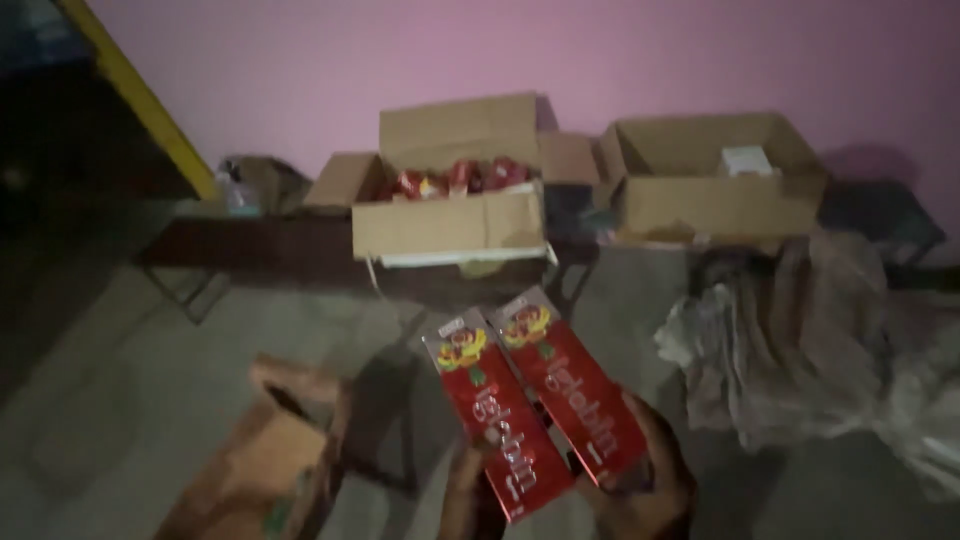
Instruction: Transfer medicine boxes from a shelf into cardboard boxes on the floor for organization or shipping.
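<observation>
Two flat red packets sit side by side, tilted, low in the middle of the head view. My left hand (462, 495) grips the left red packet (492, 415) from below. My right hand (650, 480) wraps the lower end of the right red packet (570, 385). Each packet has a yellow and red picture at its upper end. Behind them, an open cardboard box (448, 222) on a low dark bench (250, 245) holds more red packets (455, 180).
A second open cardboard box (715, 200) with a small white carton (747, 160) stands at the right. A pile of crumpled sacks (800, 340) lies on the floor to the right. A brown cardboard box (265, 455) lies at the lower left. Pink wall (400, 50) behind.
</observation>
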